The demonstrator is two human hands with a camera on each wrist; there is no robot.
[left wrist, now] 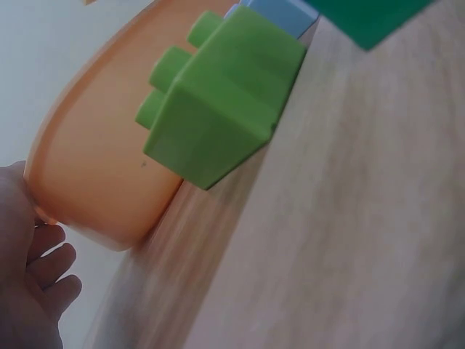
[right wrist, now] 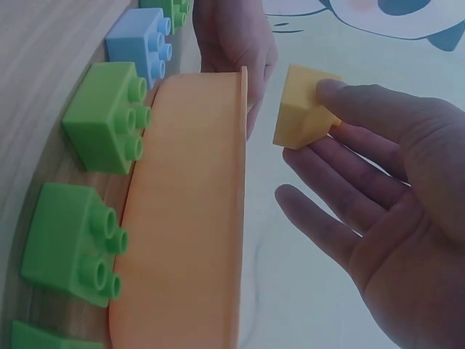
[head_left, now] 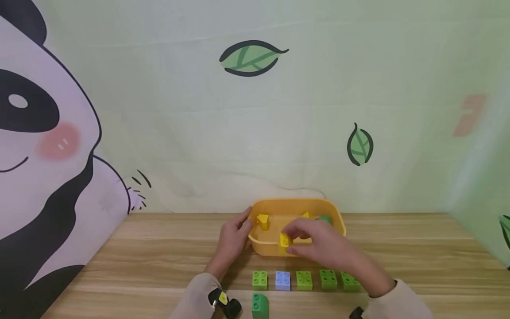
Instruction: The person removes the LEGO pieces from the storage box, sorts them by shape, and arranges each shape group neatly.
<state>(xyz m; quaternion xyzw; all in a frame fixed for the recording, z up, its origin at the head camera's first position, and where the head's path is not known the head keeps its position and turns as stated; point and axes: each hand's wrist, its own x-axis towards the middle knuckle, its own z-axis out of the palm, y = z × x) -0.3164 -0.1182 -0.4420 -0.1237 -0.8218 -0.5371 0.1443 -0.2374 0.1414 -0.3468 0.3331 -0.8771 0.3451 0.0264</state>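
Right grip (head_left: 318,241) pinches a yellow, slant-sided block (right wrist: 301,109).

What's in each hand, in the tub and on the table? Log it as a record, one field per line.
left hand: touching the left end of the orange tub
right hand: pinching a yellow block above the tub
tub contents: yellow piece at left, another yellow piece and a green piece at right; part hidden by the right hand
row before tub, left to right: green block, blue block, three more green blocks
nearest item: darker green block, curved top
surface: wooden table
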